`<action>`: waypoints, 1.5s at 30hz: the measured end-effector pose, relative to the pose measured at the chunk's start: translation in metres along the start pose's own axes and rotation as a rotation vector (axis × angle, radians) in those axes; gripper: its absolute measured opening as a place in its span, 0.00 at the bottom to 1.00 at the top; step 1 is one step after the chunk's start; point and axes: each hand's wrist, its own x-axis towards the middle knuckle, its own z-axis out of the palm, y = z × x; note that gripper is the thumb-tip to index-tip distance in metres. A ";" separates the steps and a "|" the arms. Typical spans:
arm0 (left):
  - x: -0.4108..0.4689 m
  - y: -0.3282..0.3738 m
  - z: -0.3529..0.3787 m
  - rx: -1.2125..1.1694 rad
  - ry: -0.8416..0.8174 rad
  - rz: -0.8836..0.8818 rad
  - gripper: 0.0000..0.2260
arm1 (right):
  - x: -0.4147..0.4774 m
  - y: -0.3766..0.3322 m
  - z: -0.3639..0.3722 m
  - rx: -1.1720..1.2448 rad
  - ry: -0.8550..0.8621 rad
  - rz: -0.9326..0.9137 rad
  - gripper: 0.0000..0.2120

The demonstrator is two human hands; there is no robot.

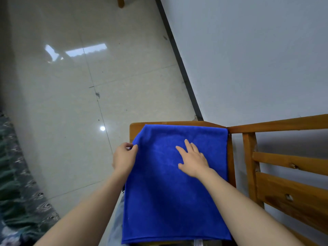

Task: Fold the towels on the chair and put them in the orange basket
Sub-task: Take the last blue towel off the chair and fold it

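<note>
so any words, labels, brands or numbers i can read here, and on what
None to read: no text shows on the blue towel, the wooden chair, the tiled floor or the wall. A pale strip below the towel's near edge is too small to judge.

The towel (168,192) lies spread on the chair (132,132), covering nearly all of its seat. Only the seat's far rim and far left corner show. The backrest (287,197) rises along the chair's right side. At the chair's left side the left hand (124,157) pinches the towel's left edge. The right hand (193,158) lies flat on the towel, over the far half of the seat. The wall (248,59) stands to the right of the chair, past the backrest. The floor (88,77) spreads to the chair's left and beyond it. A skirting strip (179,55) runs away from the chair's far right corner, between wall and floor. A patterned cloth (21,183) lies well to the chair's left. A furniture leg (120,1) stands far beyond the chair.
</note>
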 end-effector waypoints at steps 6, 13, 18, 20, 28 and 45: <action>-0.038 0.009 0.022 -0.491 -0.102 -0.063 0.06 | -0.002 0.006 0.002 0.036 -0.074 0.002 0.33; -0.010 0.043 0.024 -0.811 -0.042 -0.445 0.06 | -0.002 0.005 -0.005 0.084 -0.102 0.004 0.33; 0.012 0.050 0.010 -0.708 0.128 -0.523 0.11 | -0.001 0.008 -0.002 0.097 -0.098 0.000 0.33; 0.012 0.047 0.010 -0.689 0.116 -0.582 0.04 | -0.001 0.010 -0.002 0.091 -0.092 -0.004 0.33; -0.021 0.065 0.008 -0.607 -0.245 -0.762 0.10 | -0.001 0.011 -0.001 0.107 -0.087 -0.026 0.33; -0.001 0.006 0.000 0.440 0.131 0.497 0.20 | -0.012 0.018 0.012 0.095 0.189 0.012 0.26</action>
